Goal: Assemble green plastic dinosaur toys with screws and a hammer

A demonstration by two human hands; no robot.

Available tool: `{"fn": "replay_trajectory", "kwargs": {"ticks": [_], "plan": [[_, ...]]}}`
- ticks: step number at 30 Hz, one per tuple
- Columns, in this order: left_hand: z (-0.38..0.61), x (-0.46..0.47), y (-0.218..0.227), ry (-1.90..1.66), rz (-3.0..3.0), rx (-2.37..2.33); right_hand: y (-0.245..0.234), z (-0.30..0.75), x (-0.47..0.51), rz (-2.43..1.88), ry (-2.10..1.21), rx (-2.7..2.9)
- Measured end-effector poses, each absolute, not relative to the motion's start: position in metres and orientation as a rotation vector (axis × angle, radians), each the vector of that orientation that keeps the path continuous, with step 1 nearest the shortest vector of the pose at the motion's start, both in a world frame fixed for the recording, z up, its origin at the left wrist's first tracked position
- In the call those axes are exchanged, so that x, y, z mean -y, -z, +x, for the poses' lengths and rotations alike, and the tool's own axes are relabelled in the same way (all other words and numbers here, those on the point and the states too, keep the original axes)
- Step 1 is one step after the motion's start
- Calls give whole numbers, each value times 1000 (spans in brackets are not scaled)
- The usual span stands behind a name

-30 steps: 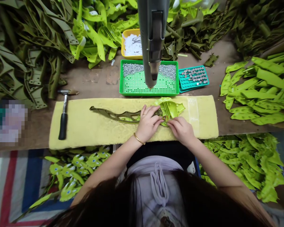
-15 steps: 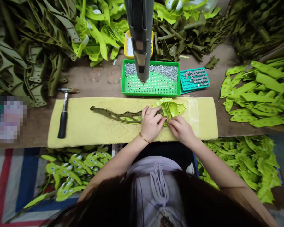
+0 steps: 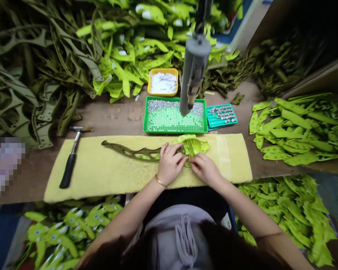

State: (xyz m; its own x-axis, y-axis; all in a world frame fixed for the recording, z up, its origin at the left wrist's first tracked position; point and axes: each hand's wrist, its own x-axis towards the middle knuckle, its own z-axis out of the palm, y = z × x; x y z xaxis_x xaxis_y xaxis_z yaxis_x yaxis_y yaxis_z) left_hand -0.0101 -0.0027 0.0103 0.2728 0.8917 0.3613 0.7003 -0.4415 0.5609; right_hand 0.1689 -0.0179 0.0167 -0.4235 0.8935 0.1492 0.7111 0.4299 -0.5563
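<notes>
Laying the left hand over the right end of an olive-green openwork plastic strip, on a yellow towel. Bunching the right hand just beside the left, at the near edge of a lime-green plastic shell; cannot tell gripping from mere touching in either hand. With a black-handled hammer well left of the left hand, and a green basket of small metal fasteners beyond both.
</notes>
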Motion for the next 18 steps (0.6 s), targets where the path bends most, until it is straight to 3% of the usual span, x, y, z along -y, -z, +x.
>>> {"fn": "replay_trajectory", "kwargs": {"ticks": [5,8,18], "plan": [[-24,5,-22,-865,2406,-1376,-32,169,20,-1372,-708,2201],[-22,19,-27,-824,2417,-1546,-55,184,-15,-1384,-610,2130],[-14,47,7,-1085,2265,-1893,-108,177,-380,-1745,-139,1737]]}}
